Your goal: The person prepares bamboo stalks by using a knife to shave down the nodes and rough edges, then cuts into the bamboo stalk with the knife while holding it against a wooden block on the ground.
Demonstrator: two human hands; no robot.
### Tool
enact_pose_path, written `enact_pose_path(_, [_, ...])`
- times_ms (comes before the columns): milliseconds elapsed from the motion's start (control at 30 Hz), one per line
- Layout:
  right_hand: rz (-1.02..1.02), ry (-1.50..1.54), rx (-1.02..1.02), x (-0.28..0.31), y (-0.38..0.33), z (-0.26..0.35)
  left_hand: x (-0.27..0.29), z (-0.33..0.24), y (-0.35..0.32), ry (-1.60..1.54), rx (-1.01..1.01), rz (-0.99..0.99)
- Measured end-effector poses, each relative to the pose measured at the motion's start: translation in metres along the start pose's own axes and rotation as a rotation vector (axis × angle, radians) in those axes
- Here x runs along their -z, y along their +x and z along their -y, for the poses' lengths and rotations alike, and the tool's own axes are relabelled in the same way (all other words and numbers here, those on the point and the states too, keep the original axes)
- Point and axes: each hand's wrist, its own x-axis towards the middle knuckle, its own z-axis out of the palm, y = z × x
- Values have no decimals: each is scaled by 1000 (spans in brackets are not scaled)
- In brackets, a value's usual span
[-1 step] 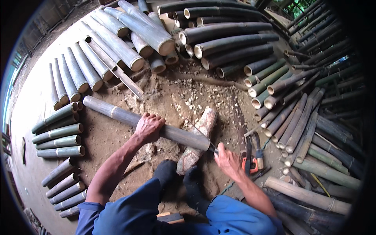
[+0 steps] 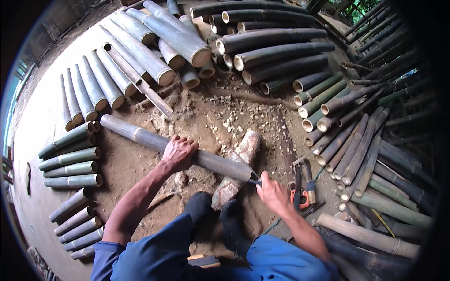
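A grey-brown bamboo tube point(image 2: 211, 164) slants across the middle, its cut right end resting over a short rough log point(image 2: 248, 145) on the ground. My left hand point(image 2: 179, 152) is closed over the tube near its middle. At that right end my right hand point(image 2: 273, 193) grips the dark handle of a knife point(image 2: 254, 181). The blade lies against the far side of the tube's end, and part of it is hard to make out. My two dark-covered feet point(image 2: 229, 215) are close to the log's near end.
Bamboo tubes lie in rows at the left point(image 2: 70, 168), the back point(image 2: 276, 40) and the right point(image 2: 356, 150). A split bamboo piece point(image 2: 154, 100) points toward the work. Pale chips point(image 2: 229, 122) litter the dirt. An orange-handled tool point(image 2: 300, 199) lies beside my right forearm.
My right hand and the knife have shifted very slightly at the tube's end. My left hand keeps its hold, and the whole view has moved by a few pixels.
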Motion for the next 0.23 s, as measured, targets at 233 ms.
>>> enact_pose_path(233, [-260, 217, 266, 40, -14, 34, -1, 4, -3, -3, 17, 8])
